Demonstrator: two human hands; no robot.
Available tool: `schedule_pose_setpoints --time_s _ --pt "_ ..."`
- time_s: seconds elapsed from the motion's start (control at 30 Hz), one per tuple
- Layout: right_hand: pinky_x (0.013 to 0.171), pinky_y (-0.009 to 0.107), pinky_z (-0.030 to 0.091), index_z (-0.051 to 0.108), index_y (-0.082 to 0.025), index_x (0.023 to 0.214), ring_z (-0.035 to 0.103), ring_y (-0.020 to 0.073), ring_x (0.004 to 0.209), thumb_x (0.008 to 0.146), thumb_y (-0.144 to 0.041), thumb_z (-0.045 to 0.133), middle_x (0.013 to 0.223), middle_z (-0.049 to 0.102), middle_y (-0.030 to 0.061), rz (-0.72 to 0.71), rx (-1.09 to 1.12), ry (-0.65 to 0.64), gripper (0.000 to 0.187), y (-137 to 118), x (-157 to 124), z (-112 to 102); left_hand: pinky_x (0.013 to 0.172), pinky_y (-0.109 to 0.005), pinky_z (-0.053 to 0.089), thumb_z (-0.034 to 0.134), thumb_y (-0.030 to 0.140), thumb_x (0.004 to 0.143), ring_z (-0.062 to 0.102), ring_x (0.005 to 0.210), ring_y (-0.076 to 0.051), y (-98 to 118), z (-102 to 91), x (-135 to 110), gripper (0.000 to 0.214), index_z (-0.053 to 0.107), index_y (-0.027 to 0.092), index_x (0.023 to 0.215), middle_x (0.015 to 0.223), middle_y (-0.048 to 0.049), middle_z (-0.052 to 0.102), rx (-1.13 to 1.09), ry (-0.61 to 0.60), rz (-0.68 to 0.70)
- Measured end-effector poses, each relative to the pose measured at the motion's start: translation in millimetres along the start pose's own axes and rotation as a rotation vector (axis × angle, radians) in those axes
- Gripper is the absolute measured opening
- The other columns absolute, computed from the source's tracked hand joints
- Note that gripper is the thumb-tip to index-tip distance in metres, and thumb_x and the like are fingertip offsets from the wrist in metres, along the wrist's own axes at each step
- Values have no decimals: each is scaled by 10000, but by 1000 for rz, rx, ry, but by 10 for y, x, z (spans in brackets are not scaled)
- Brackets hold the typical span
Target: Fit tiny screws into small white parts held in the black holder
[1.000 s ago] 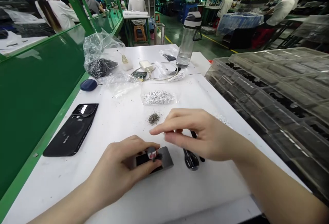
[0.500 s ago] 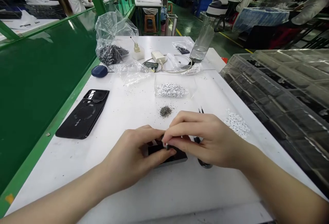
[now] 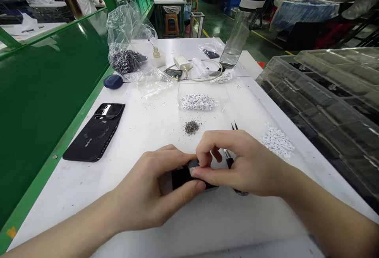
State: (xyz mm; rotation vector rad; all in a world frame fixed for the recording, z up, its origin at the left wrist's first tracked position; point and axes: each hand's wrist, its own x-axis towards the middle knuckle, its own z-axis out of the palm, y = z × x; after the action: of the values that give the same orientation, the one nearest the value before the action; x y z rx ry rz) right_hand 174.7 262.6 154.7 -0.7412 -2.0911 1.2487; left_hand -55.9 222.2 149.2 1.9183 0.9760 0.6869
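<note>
My left hand (image 3: 160, 189) is closed around a small black block (image 3: 179, 179), thumb along its near side and fingers at its far side. With thumb and forefinger, my right hand (image 3: 237, 163) pinches a small grey piece (image 3: 193, 165) at the block's top; how the two are joined is hidden by my fingers. Partly under my right hand lie black tweezers (image 3: 229, 161), points facing away from me. Just beyond my hands is a small heap of tiny dark metal parts (image 3: 192, 127). Small white pieces (image 3: 276, 141) are spread on the table to the right.
A clear tray (image 3: 201, 102) of white pieces stands behind the heap. A black phone case (image 3: 94, 131) lies left. Farther back are a plastic bag (image 3: 127, 29), a white charger (image 3: 182, 62) and a clear bottle (image 3: 233, 45). Compartment boxes (image 3: 319, 92) line the right side.
My right hand has shifted slightly right, and its fingers have curled more. More of the grey piece shows between my fingertips. My left thumb has slid slightly lower along the block.
</note>
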Motion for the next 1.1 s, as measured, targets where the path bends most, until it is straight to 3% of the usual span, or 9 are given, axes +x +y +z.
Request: schedule_pose_setpoints --time_s 0.27,0.37,0.43,0.47,0.53,0.7,0.87,1.1 --pt "609 248 509 740 -230 818 643 126 670 952 -239 844 743 715 -35 16 76 -55 169 -2 -18 -126 852 -265 561 719 175 1041 710 920 -170 -57 20 -29 188 855 264 1134 1036 -4 850 -50 6 89" --pt "565 270 466 772 -249 825 618 134 614 1030 -336 750 701 716 -30 16 -96 145 224 -12 -56 -304 891 -274 587 743 192 1027 729 984 -177 -29 34 -43 222 848 268 1207 1074 0 856 -48 26 44" --pt "550 289 423 747 -257 835 538 135 551 1042 -369 713 619 624 -53 80 -357 306 238 25 -91 -448 899 -267 594 739 182 1020 722 997 -170 2 53 -53 245 847 281 1215 1068 22 861 -58 32 33" --pt "544 297 400 739 -262 863 496 140 523 1031 -374 714 570 555 -69 142 -492 321 203 55 -110 -518 889 -261 597 729 173 1020 715 991 -167 17 66 -61 252 849 288 1208 1051 31 861 -63 35 30" --pt "521 309 358 716 -270 948 469 151 492 1006 -412 715 543 517 -86 281 -662 231 154 118 -148 -639 850 -244 601 704 160 1021 699 978 -165 44 95 -80 272 850 297 1206 1013 35 853 -61 52 22" --pt "535 315 349 493 -281 846 454 170 515 987 -501 654 564 553 -70 474 -801 94 308 171 -230 -769 826 -210 601 667 143 1031 688 973 -150 78 125 -112 316 833 317 1236 1028 38 846 -50 65 11" --pt "573 332 379 480 -285 905 519 194 555 1002 -544 609 653 678 -35 548 -857 52 305 156 -254 -738 847 -223 617 657 212 1057 711 1005 -163 113 56 -82 218 840 312 1117 1078 29 849 -36 -31 -84" --pt "613 350 405 509 -283 949 635 234 620 995 -554 617 693 769 -10 570 -815 48 295 102 -174 -632 857 -208 628 677 226 1048 739 1014 -149 143 86 -120 308 839 404 1241 1089 44 831 -10 -9 -154"
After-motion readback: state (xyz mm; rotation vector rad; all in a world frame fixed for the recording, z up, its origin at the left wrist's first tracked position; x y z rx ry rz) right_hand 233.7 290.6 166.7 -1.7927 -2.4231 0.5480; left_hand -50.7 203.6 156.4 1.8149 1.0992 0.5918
